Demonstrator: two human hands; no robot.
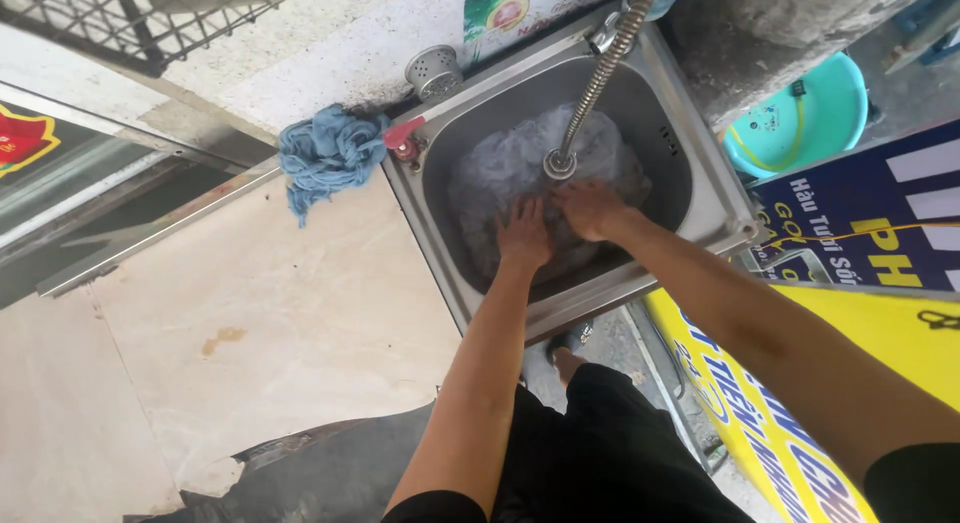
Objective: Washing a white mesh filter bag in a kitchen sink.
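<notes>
A: Head view, looking straight down: both bare hands are inside the square stainless-steel sink (pixel 700 198). What do they rest on?

B: A crumpled, translucent grey-white plastic sheet (pixel 500 168) that fills most of the basin. The left hand (pixel 523 233) lies flat on its near part, palm down, fingers (pixel 515 211) spread a little and pointing away from the person, pressed on the sheet rather than closed round it.

A: And the right hand?

B: The right hand (pixel 592 209) sits just beside the left, slightly further in, also on the sheet. Its fingers (pixel 572 195) reach toward the round metal head of the flexible ribbed metal hose (pixel 600 83), which hangs down into the basin and ends just above them. They look loosely curved against the sheet; whether they pinch a fold, I cannot tell.

A: So the sheet lies under the fingers?

B: Under both hands and beyond them, bunched up toward the far wall of the sink.

A: Around the sink?

B: A crumpled blue cloth (pixel 325 155) lies on the pale stone desk (pixel 250 313) at the sink's left corner, touching a small red tap handle (pixel 403 138). A perforated metal strainer cup (pixel 434 73) stands behind it. A turquoise plastic basin (pixel 810 113) sits on the ground to the right.
</notes>
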